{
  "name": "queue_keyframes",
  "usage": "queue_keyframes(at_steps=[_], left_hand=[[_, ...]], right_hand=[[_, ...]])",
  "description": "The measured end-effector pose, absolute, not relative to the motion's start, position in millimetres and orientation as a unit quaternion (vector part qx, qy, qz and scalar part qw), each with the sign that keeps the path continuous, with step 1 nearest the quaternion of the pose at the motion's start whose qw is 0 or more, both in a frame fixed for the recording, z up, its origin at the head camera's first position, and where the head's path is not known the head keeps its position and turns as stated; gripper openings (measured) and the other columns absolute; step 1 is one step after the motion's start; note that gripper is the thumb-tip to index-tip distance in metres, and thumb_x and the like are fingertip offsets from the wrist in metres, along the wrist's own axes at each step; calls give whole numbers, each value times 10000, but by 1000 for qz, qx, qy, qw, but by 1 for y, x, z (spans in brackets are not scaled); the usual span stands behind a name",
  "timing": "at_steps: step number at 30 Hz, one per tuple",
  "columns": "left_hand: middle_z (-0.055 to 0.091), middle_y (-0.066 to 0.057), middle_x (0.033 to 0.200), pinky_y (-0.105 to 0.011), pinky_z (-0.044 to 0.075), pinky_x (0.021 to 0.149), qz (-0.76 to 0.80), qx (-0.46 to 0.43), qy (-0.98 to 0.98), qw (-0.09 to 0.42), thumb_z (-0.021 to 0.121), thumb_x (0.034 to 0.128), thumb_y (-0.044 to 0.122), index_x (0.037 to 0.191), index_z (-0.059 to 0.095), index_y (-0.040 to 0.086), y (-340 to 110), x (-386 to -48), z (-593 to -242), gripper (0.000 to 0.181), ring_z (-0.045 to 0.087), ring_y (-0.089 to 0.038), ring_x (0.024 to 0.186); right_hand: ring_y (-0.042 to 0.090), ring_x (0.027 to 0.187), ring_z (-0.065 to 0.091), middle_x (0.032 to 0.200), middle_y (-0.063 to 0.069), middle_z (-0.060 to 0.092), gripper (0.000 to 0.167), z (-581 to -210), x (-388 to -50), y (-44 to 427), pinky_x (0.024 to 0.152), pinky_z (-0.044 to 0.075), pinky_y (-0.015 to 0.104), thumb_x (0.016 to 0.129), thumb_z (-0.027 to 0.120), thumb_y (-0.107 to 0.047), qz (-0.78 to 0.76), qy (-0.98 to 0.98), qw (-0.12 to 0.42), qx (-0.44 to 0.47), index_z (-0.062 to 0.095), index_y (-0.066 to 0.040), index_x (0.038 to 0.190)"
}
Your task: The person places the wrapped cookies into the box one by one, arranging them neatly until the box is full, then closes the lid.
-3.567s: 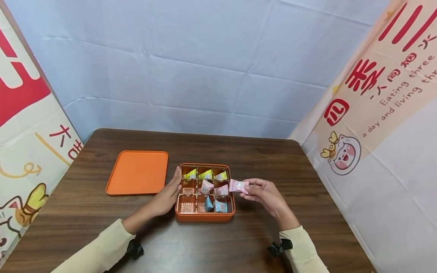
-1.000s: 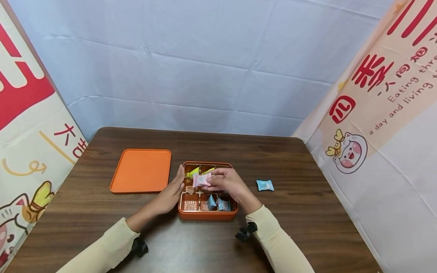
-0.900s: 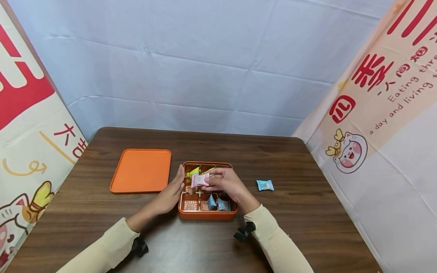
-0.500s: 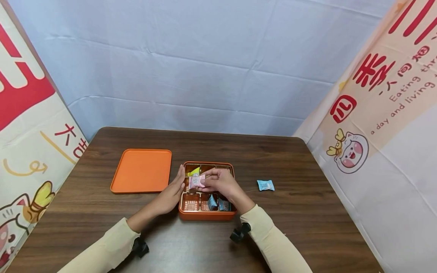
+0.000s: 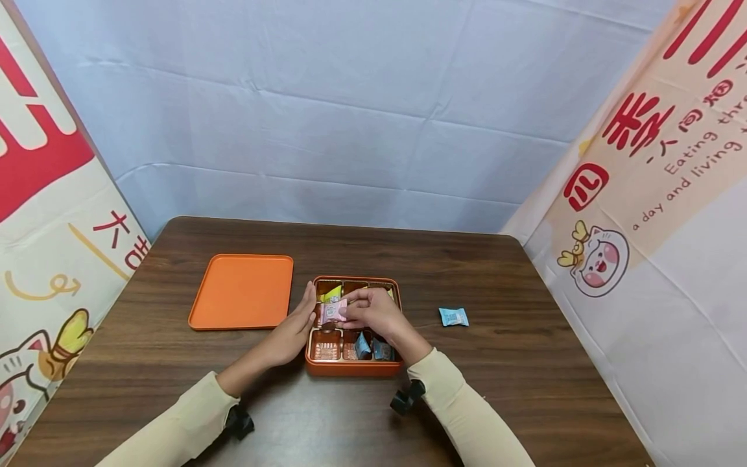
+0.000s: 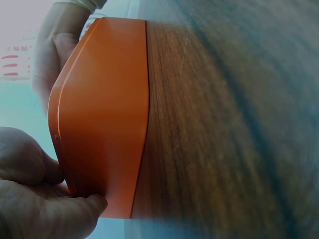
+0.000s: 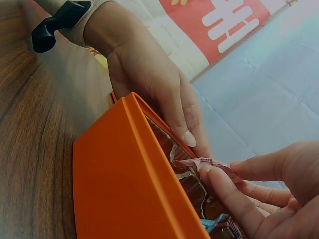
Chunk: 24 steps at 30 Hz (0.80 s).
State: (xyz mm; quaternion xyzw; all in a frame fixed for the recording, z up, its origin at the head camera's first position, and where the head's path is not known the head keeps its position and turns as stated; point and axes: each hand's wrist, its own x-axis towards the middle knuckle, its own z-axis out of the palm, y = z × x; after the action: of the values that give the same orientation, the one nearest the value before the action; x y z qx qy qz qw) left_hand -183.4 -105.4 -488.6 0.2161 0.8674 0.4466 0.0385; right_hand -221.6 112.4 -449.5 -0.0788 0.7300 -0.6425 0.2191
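Observation:
An orange box (image 5: 354,370) with a gold-brown divided insert stands on the table. My right hand (image 5: 376,314) pinches a pink-wrapped candy (image 5: 332,311) between thumb and fingers, at the left compartment of the middle row. In the right wrist view this candy (image 7: 212,163) is at the box's rim level. My left hand (image 5: 292,331) rests against the box's left side, fingers straight. Yellow candies (image 5: 331,295) lie in the back row. Blue candies (image 5: 362,347) occupy the front middle and right compartments; the front left one holds none. My right hand hides much of the middle row.
An orange lid (image 5: 242,292) lies flat to the left of the box. One blue candy (image 5: 454,317) lies on the brown wooden table (image 5: 496,370) to the right. Pale blue cloth hangs behind the table, with printed banners at both sides.
My right hand has carried the pink candy from beside the box's right edge leftward, then down to the middle-row left compartment. The loose blue candy came into view. My left hand has stayed put.

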Motion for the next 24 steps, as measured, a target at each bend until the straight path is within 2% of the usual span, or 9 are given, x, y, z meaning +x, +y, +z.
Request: queue_keyframes(at_steps=[11, 24], left_hand=[[-72, -243, 1657, -592, 128, 1196, 444, 220, 867, 45, 354, 1105, 64, 1571, 30, -98, -106, -184, -487, 590, 31, -407, 1525], [-105, -213, 1662, -595, 120, 1198, 440, 215, 870, 53, 345, 1111, 82, 1577, 15, -86, -106, -184, -489, 595, 14, -401, 1528]], right_hand=[[240, 764, 752, 995, 250, 742, 234, -447, -222, 110, 744, 609, 395, 967, 617, 58, -640, 730, 220, -98, 672, 114, 1187], [247, 787, 754, 991, 240, 741, 243, -447, -221, 112, 746, 609, 382, 965, 622, 55, -637, 732, 219, -101, 662, 131, 1193]])
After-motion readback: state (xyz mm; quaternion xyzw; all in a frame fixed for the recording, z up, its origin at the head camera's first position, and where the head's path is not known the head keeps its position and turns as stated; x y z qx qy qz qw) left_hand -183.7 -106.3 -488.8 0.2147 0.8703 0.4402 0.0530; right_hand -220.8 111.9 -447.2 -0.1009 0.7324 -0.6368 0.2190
